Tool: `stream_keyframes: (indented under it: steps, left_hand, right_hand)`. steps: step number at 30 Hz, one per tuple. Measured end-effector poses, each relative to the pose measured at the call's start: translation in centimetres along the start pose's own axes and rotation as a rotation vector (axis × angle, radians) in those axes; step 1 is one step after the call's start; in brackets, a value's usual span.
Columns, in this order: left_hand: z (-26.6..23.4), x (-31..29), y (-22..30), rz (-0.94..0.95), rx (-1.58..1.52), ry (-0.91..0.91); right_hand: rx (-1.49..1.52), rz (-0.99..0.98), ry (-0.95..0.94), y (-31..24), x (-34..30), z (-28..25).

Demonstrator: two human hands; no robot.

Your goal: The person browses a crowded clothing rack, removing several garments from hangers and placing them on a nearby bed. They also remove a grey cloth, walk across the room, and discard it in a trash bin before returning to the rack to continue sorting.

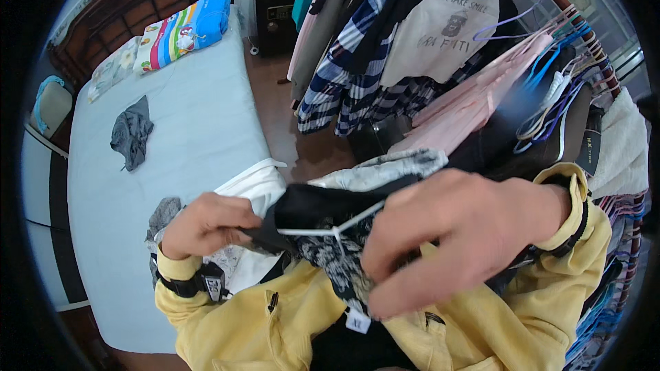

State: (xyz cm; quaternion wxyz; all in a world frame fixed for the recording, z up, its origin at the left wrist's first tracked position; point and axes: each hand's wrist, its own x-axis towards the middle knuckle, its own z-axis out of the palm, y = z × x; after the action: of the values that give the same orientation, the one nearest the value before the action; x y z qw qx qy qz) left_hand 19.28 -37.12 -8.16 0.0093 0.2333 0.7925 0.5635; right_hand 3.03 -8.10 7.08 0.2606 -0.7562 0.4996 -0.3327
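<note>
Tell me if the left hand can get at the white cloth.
Probably yes: the white cloth lies close by, its far end uncovered, though the left hand grips the dark garment.

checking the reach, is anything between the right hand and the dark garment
Only the white hanger shows there: it crosses the dark garment, its right end passing out of sight behind the right hand. Whether that hand touches the garment is unclear.

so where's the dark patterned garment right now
In the head view, the dark patterned garment is just below centre, between the left hand and the right hand, with a white hanger across it, above the yellow jacket.
</note>
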Motion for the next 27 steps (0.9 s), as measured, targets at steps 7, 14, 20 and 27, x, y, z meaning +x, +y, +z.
stream_keyframes:
  steps: [7, 14, 20, 27]
  left_hand:
    - [-0.7, -0.8, -1.9, -0.012, -0.083, 0.011]
    - [-1.3, -1.8, -4.1, -0.063, -0.307, 0.136]
    - [-0.8, -2.0, -4.9, -0.106, -0.401, 0.179]
    - [-0.8, -0.6, -4.9, -0.107, -0.46, 0.12]
  right_hand:
    - [-0.004, 0.046, -0.041, 0.1, 0.6, -0.4]
    - [0.312, 0.364, 0.298, 0.9, 1.7, -2.2]
    - [0.208, 0.323, 0.24, 1.3, 2.8, -2.5]
    - [0.158, 0.253, 0.142, 1.9, 3.8, -1.8]
